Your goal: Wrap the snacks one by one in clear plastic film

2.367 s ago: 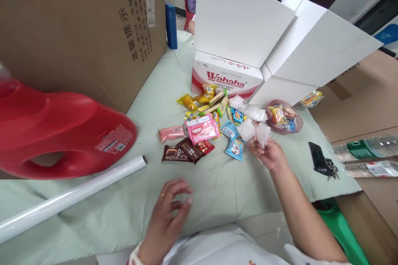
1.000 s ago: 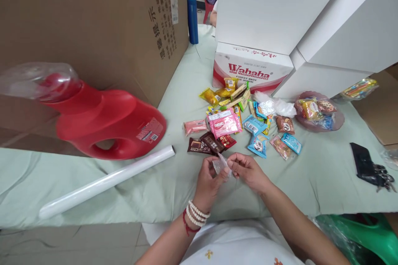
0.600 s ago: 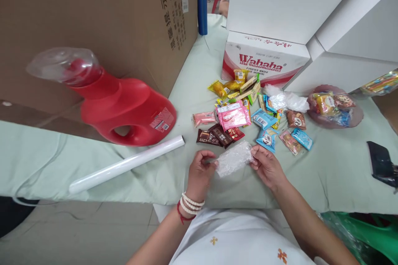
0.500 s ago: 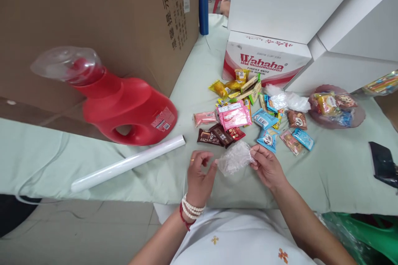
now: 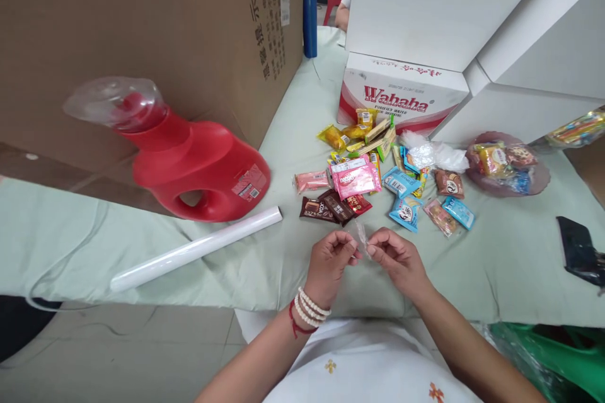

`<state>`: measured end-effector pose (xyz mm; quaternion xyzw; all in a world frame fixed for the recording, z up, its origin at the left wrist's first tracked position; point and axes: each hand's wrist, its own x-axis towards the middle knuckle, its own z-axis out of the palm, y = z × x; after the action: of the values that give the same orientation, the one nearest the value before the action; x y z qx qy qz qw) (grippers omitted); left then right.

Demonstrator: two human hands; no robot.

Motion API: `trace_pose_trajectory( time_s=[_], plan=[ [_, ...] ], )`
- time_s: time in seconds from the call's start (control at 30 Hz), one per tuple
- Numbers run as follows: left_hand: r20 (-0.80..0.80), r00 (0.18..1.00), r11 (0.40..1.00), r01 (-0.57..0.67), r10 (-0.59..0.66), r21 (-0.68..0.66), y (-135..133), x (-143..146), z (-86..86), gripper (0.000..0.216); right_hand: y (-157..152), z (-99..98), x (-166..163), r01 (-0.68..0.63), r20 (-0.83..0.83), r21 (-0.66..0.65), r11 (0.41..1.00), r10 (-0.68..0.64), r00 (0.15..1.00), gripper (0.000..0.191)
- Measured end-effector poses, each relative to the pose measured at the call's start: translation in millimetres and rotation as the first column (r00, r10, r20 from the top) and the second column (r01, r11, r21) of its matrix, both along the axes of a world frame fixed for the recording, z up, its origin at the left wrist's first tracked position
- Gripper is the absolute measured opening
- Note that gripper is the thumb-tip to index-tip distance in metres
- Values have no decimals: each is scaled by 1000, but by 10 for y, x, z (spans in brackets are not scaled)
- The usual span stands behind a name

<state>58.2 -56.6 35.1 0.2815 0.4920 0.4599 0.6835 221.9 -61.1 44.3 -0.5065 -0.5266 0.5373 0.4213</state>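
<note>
My left hand [image 5: 331, 262] and my right hand [image 5: 396, 258] meet close together above the pale green tablecloth [image 5: 265, 264]. Both pinch a small clear plastic bag [image 5: 362, 237], now bunched narrow between the fingertips. Just beyond the hands lies a heap of wrapped snacks [image 5: 373, 170]: brown chocolate bars [image 5: 326, 208], a pink wafer pack [image 5: 355, 180] and blue packets [image 5: 405, 210]. A few more crumpled clear bags [image 5: 432, 152] lie behind the snacks.
A red detergent jug [image 5: 189, 164] lies on its side at left beside a white roll [image 5: 196, 248]. A big cardboard box [image 5: 142, 31], a Wahaha carton [image 5: 401, 99] and white boards [image 5: 472, 19] stand behind. A plate of sweets [image 5: 508, 169] and a black phone [image 5: 577, 249] sit right.
The right hand brought a clear bag from the pile to the left hand. The bag was spread wide between both hands, and now the hands have closed together with it bunched.
</note>
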Motion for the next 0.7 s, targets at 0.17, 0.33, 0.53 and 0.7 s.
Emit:
trace_pose_trajectory(
  time_s=[0.17, 0.33, 0.53, 0.7],
  plan=[
    [-10, 1000, 1000, 6, -6, 14, -23, -11, -22, 35, -31, -21, -25, -94, 111, 84, 992, 84, 990, 18],
    [-52, 998, 997, -41, 44, 59, -14, -61, -98, 31, -25, -33, -37, -40, -45, -7, 999, 40, 998, 20],
    [44, 995, 996, -85, 85, 3, -19, -191, -124, 35, 57, -52, 119, 204, -288, -256, 945, -276, 917, 30],
    [91, 993, 996, -72, 77, -55, -17, -316, -100, 33, 106, -23, 343, 349, -301, -226, 909, -406, 863, 28]
  ],
)
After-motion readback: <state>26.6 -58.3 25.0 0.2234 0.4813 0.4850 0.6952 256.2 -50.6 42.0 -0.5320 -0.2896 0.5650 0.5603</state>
